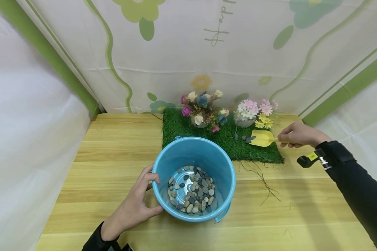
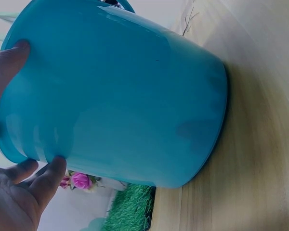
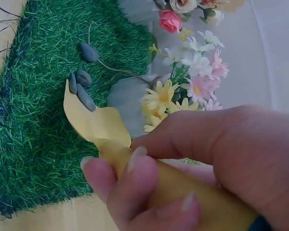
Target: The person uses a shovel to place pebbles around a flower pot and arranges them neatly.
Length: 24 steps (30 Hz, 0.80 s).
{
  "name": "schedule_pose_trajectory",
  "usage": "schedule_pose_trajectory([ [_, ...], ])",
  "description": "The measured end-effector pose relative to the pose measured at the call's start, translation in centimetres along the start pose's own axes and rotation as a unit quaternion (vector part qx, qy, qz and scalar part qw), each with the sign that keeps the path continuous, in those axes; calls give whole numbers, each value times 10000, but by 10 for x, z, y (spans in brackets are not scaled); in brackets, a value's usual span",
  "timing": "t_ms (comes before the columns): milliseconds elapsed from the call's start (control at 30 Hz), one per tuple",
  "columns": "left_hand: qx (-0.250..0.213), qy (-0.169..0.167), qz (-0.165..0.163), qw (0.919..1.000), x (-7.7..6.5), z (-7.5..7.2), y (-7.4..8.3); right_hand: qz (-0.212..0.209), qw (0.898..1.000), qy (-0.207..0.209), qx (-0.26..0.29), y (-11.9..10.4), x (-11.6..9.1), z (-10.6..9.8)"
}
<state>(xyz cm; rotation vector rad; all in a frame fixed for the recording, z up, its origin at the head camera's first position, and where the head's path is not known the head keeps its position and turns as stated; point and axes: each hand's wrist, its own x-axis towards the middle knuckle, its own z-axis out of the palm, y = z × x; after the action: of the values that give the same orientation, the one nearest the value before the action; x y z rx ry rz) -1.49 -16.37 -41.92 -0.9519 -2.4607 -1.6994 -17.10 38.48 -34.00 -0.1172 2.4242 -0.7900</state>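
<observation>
My left hand (image 1: 136,200) grips the left rim of a blue bucket (image 1: 193,139), with fingers over the edge and the thumb on the outer wall. Grey and tan pebbles (image 1: 204,190) lie across the bucket's floor. On the right, my right hand (image 1: 301,135) holds a small yellow shovel (image 1: 262,138) by its handle. The blade is low over a green turf mat (image 1: 213,139). Dark stones (image 3: 85,97) sit at the blade's front edge in the right wrist view, and one more stone (image 3: 89,52) lies on the turf beyond them.
Two bunches of artificial flowers, one of roses (image 1: 202,101) and one of daisies (image 1: 254,108), stand on the mat's back part. Thin dark strands (image 1: 263,181) lie on the wooden table (image 1: 113,157) right of the bucket. A printed curtain (image 1: 188,52) hangs behind.
</observation>
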Motion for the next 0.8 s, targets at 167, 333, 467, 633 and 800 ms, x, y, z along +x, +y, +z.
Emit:
schedule_pose_trajectory([
  [167,54,20,47,10000,0,0,-1,-8,9999,64,-88,-2,-6,-3],
  [333,27,23,-37,10000,-1,0,0,-50,9998,54,-165,-1,-15,-10],
  [467,-25,1,-69,10000,-1,0,1,4,9999,-93,-123,-2,-25,-16],
  [633,-91,-20,-86,9999,0,0,2,-194,9985,-499,-102,-4,-39,-26],
  [800,-54,-13,-58,10000,0,0,3,-1296,9837,-1236,191,-7,-49,-35],
])
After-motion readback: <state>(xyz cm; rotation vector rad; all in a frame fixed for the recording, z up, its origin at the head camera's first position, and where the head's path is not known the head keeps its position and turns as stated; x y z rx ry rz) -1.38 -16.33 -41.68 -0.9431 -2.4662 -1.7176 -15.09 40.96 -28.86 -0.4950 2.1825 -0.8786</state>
